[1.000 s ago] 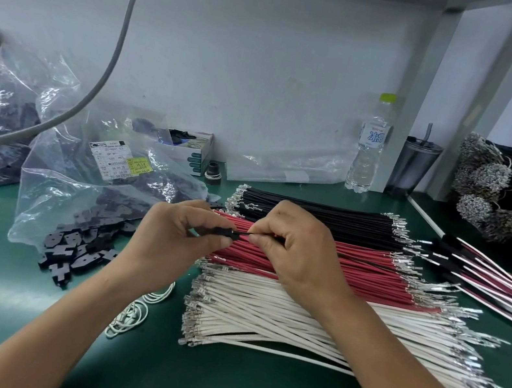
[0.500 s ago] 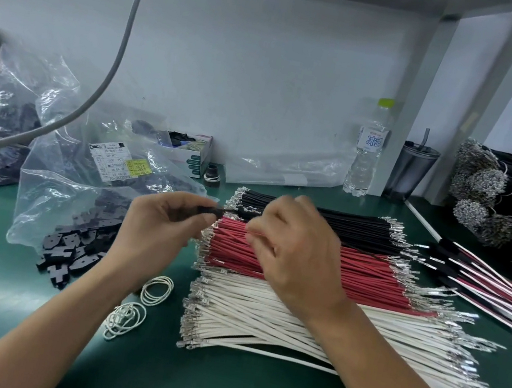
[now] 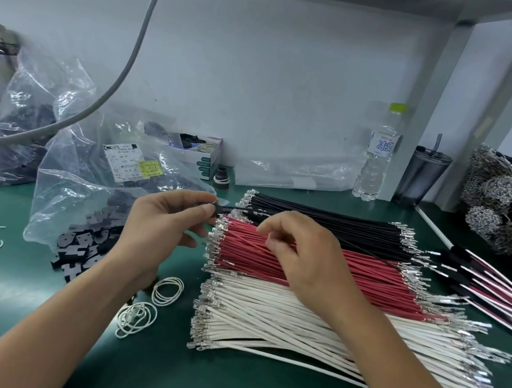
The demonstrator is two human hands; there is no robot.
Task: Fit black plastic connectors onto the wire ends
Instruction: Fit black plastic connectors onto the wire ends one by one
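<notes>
The green bench (image 3: 22, 306) carries three flat stacks of cut wires side by side: the black wires (image 3: 328, 222) at the back, the red wires (image 3: 320, 270) in the middle and the white wires (image 3: 275, 327) nearest the person, all with bare metal terminals at both ends. To their left an open clear bag (image 3: 93, 199) spills loose black connectors (image 3: 77, 248) onto the bench, and finished harnesses (image 3: 504, 292) lie at the far right. The biggest change over the last second is in the right hand (image 3: 300, 263): a second ago it pinched the black wire close against the left hand, half a second ago it was lifting away, and now it hovers over the red stack, fingers loosely curled and holding nothing that can be seen. The left hand (image 3: 167, 222) has drawn slightly left and stays closed, thumb and fingers pinching a black connector (image 3: 219, 209) at the near end of a single black wire (image 3: 358, 247), which trails right across the red stack. The connector and wire end are still joined in that grip, which suggests the black wire has been seated in its housing. The right hand's drop toward the red terminals reads as a reach for a red wire to go into the same connector. Whether the black terminal is fully latched cannot be told from here.
</notes>
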